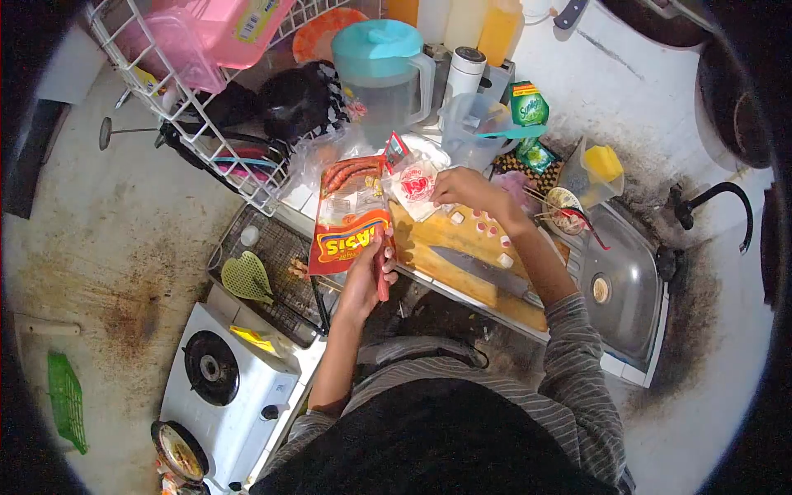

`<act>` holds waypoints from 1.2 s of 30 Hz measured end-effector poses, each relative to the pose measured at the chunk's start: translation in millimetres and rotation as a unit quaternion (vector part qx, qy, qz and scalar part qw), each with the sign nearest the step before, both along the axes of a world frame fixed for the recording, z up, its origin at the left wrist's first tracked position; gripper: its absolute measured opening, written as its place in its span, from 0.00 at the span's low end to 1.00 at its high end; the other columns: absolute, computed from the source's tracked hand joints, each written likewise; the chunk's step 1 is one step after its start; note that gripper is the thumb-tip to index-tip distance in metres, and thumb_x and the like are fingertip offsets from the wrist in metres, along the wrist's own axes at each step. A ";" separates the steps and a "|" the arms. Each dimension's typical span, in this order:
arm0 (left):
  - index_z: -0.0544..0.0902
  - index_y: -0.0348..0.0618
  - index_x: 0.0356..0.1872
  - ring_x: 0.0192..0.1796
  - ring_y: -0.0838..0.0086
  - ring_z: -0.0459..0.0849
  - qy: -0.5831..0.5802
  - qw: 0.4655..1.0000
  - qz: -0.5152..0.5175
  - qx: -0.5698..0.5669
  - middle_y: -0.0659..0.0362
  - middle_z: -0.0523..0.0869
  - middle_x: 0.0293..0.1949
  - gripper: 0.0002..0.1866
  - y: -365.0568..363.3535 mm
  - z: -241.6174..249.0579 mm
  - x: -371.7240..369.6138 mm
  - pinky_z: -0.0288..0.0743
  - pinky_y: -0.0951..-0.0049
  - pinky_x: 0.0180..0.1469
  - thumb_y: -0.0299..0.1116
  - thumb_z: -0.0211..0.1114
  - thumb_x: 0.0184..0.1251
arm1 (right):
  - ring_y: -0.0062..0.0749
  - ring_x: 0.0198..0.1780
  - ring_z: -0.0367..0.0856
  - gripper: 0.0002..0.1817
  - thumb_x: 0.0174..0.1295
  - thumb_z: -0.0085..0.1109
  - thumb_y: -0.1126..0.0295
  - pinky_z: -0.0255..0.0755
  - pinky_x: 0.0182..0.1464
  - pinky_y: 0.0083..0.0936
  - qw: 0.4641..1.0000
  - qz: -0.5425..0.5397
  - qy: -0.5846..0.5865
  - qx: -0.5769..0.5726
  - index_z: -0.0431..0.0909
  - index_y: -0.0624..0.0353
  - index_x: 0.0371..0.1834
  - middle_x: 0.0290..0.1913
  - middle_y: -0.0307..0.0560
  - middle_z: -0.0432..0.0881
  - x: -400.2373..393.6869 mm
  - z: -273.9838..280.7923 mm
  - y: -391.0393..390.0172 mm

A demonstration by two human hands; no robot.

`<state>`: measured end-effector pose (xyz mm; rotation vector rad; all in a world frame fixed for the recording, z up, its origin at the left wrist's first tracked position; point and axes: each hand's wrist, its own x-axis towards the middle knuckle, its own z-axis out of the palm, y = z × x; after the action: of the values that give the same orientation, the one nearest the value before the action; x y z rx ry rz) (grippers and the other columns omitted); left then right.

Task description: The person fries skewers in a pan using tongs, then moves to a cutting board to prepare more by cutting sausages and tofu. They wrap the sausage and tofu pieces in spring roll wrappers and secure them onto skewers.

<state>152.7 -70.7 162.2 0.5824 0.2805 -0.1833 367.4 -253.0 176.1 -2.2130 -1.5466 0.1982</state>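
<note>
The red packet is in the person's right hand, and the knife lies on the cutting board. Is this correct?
Not quite: the head view shows the red packet in the left hand. The knife does lie on the cutting board.

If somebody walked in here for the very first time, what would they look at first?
Probably the shiny red and yellow packet in the left hand, right in the middle. Next might be the big jug with its turquoise lid, up behind the wooden board. The knife lying on that board stands out too.
</note>
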 end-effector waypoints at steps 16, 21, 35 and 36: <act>0.69 0.46 0.49 0.23 0.86 0.63 0.005 1.000 0.000 -0.004 0.68 0.68 0.27 0.16 8.6 4.1 -5.5 0.59 0.87 0.24 0.42 0.52 0.66 | 0.37 0.44 0.75 0.08 0.52 0.52 0.70 0.68 0.46 0.30 0.994 -0.009 -0.086 -0.072 0.77 0.58 0.34 0.39 0.44 0.76 -22.1 4.7 0.5; 0.70 0.46 0.48 0.22 0.86 0.64 0.002 1.000 0.019 -0.018 0.68 0.69 0.27 0.14 10.7 2.5 -5.5 0.60 0.85 0.24 0.41 0.49 0.67 | 0.37 0.47 0.72 0.09 0.54 0.46 0.72 0.66 0.49 0.32 0.972 -0.020 -0.234 -0.017 0.75 0.54 0.36 0.41 0.44 0.74 -32.5 -8.7 -6.0; 0.70 0.46 0.48 0.23 0.85 0.64 0.002 1.000 0.005 -0.011 0.69 0.68 0.27 0.15 7.7 5.4 -4.6 0.59 0.85 0.24 0.42 0.52 0.66 | 0.40 0.39 0.76 0.11 0.56 0.51 0.64 0.69 0.44 0.33 0.996 -0.032 -0.068 0.044 0.79 0.59 0.32 0.34 0.45 0.77 -30.6 -4.5 -4.4; 0.70 0.46 0.47 0.22 0.85 0.63 0.013 1.000 0.008 -0.013 0.69 0.67 0.26 0.15 7.0 7.3 -4.8 0.59 0.86 0.23 0.43 0.52 0.66 | 0.40 0.39 0.76 0.11 0.56 0.51 0.64 0.69 0.44 0.33 0.996 -0.031 -0.067 0.044 0.79 0.59 0.32 0.34 0.45 0.77 -30.9 -2.9 -4.1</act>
<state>147.9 -63.6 169.5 0.5524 0.3075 -0.1780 336.5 -257.2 173.3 -2.2401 -1.5228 -0.0384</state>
